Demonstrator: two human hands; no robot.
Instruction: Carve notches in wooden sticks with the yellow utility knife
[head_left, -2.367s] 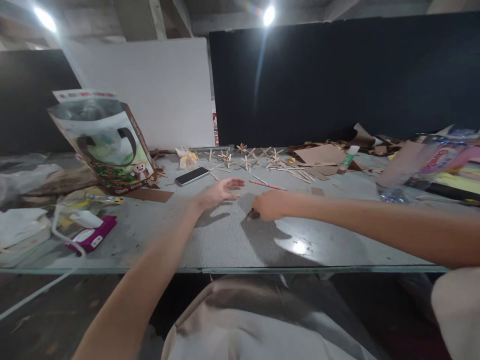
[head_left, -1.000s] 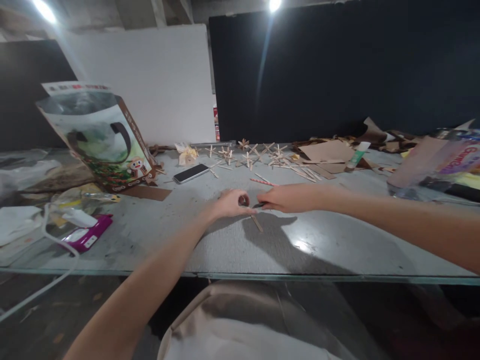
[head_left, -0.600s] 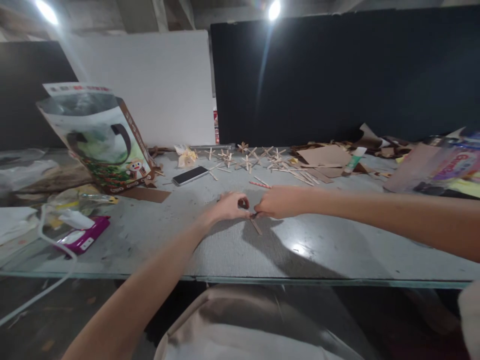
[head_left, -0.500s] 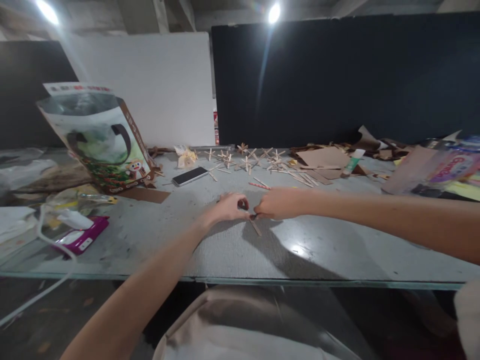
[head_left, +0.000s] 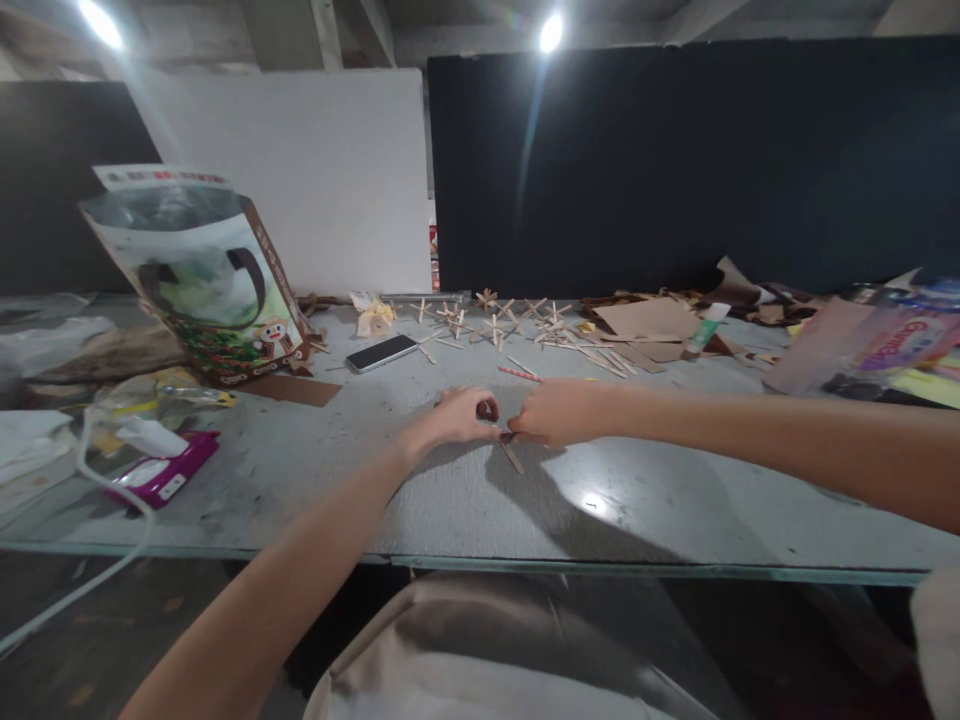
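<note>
My left hand (head_left: 466, 414) and my right hand (head_left: 541, 412) meet low over the grey table (head_left: 450, 510), their fingertips almost touching. Between them a thin wooden craft stick (head_left: 512, 457) slants down toward me; its upper end is hidden by the fingers. The left thumb and forefinger curl round and close on that end. Pinched fingers of the right hand press at the same spot. Just beyond the right hand lies a red-and-white striped stick (head_left: 520, 374). Farther back several sticks are joined into star shapes (head_left: 495, 328), with loose sticks (head_left: 600, 358) beside them.
A phone (head_left: 381, 353) lies behind the left hand. Left stand a large printed bag (head_left: 217, 290) and a purple pack (head_left: 174, 474) with a white cable (head_left: 124, 560). Brown card pieces (head_left: 649, 318), a green-and-white tube (head_left: 707, 328) and a pink plastic packet (head_left: 862, 335) lie right.
</note>
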